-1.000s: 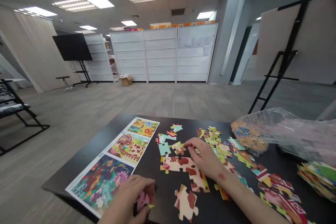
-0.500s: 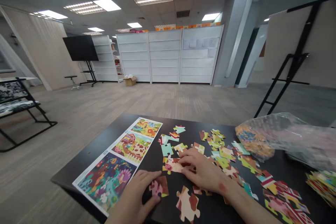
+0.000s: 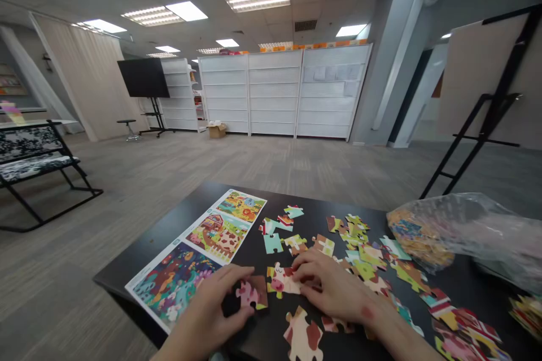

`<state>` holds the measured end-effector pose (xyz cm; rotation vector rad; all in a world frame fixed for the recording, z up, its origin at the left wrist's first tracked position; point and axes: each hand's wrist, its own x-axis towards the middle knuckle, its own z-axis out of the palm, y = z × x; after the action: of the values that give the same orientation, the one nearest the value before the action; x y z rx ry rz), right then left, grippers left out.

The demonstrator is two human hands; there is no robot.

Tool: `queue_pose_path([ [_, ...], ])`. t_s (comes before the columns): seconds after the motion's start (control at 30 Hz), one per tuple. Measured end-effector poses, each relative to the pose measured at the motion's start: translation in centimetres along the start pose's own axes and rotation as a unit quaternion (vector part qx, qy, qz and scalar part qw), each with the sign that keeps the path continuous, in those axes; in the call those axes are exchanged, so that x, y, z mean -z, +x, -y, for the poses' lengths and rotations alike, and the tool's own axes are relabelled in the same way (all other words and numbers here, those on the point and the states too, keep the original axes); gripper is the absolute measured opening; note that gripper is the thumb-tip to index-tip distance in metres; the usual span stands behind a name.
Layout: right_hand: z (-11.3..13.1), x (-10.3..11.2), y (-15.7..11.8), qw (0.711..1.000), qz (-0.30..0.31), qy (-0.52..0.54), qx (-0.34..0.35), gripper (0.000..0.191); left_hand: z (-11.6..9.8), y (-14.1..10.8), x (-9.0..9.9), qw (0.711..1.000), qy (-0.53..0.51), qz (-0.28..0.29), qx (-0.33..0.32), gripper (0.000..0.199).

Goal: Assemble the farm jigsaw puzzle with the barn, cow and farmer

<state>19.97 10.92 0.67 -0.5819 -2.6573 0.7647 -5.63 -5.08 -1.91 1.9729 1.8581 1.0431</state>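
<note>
My left hand [image 3: 215, 307] curves its thumb and index finger around a puzzle piece with a pink animal on brown [image 3: 249, 293], gripping it by its edges at the table top. Just right of it lies a cow-face puzzle piece [image 3: 278, 280], white with a pink muzzle. My right hand [image 3: 328, 282] has its fingertips closed on the right part of that piece, hiding some of it. Closer to me rests a cream piece with brown patches [image 3: 302, 335]. Another brown piece [image 3: 337, 325] shows partly beneath my right wrist.
A picture sheet [image 3: 173, 282] with three printed scenes lies at the left of the black table [image 3: 148, 237]. Loose pieces [image 3: 273, 243] sit beyond my hands, and more pieces [image 3: 355, 231] spread rightward. A clear plastic bag of pieces [image 3: 419, 231] stands at the right.
My left hand has shifted the pink-animal piece slightly away and to the left. The cow-face piece has come a little towards me under my right fingers. The view has turned slightly left.
</note>
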Motion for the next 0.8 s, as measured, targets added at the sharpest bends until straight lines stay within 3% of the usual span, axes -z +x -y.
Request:
queue_pose_path([
  [0.13, 0.1, -0.2, -0.2, 1.000, 0.000, 0.012, 0.006, 0.027, -0.2, 2.7, 0.4, 0.999, -0.003, -0.030, 0.012, 0.037],
  [0.33, -0.1, -0.5, -0.2, 0.999, -0.015, 0.030, -0.007, 0.033, -1.5, 7.1, -2.1, 0.997, -0.055, 0.054, -0.028, 0.016],
  [0.43, -0.2, -0.7, 0.0, 0.999, -0.020, 0.028, -0.002, 0.032, -1.2, 7.4, -3.1, 0.995, -0.062, 0.067, -0.041, 0.009],
  [0.57, -0.2, -0.7, 0.2, 0.999, -0.014, 0.031, 0.009, 0.031, -0.7, 6.7, -3.1, 0.993, -0.065, 0.082, -0.059, 0.022],
  [0.8, -0.2, -0.9, 0.1, 1.000, -0.011, 0.026, 0.006, 0.032, -0.1, 6.5, -3.2, 0.993, -0.050, 0.083, -0.072, 0.022],
])
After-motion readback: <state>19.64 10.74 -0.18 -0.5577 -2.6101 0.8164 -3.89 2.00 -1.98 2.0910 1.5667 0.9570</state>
